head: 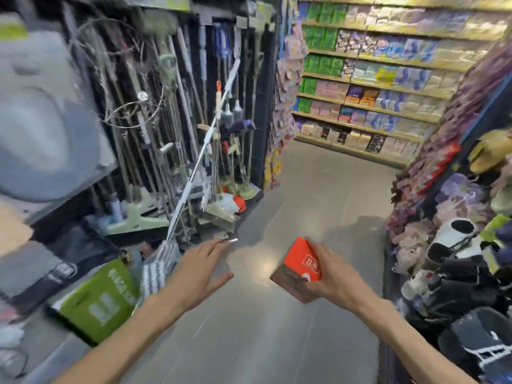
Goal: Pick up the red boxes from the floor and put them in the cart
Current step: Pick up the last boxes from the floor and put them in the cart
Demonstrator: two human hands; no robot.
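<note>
— Forearms, two, bare, entering from the near edge. What is listed at the end of each?

— Item one: my right hand (336, 275), fingers wrapped round a red box (302, 263), held tilted above the grey floor (249, 328), near and right of centre. A darker face shows beneath the red one; I cannot tell whether that is the same box or a second under it. Item two: my left hand (198, 268), fingers spread and slack, gripping nothing, hovering just right of a striped mop head (156, 268).

— Cart?

— Not in view. No other red boxes on the visible floor either.

— Risks?

— The grip sits on one end of the box, so a quick swing could let it slip. My loose hand is near the leaning mop pole (194, 173); a brush could topple it onto the green carton (99, 297), near left.

— Unclear entries?

— Left side is smeared by motion; the grey shape, far left, is unreadable. The box's print is illegible. The sock rack (457, 245) is cut off right.
</note>
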